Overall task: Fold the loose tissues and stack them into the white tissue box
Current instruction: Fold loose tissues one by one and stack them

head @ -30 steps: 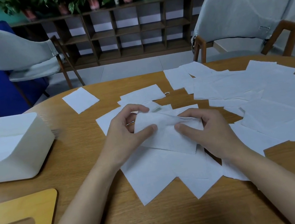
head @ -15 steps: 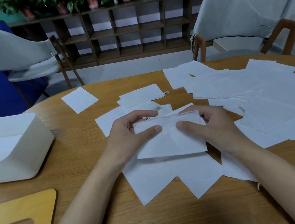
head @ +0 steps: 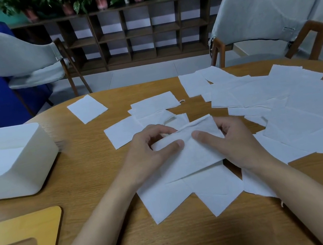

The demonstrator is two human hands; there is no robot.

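A folded white tissue (head: 191, 155) is held just above the middle of the table. My left hand (head: 149, 156) pinches its left upper edge between thumb and fingers. My right hand (head: 230, 143) pinches its right upper edge the same way. Several flat loose tissues (head: 295, 108) cover the right half of the table, and more lie under my hands (head: 189, 194). The white tissue box (head: 39, 151) stands open at the left edge with folded tissues inside it.
A yellow wooden lid with an oval slot (head: 26, 241) lies at the near left. A single tissue (head: 87, 108) lies at the far side of the wooden table (head: 92, 176). Two grey chairs (head: 250, 19) stand behind the table.
The tissue between my hands has been folded over and flattened, and both hands have drawn slightly closer together on its top edge.
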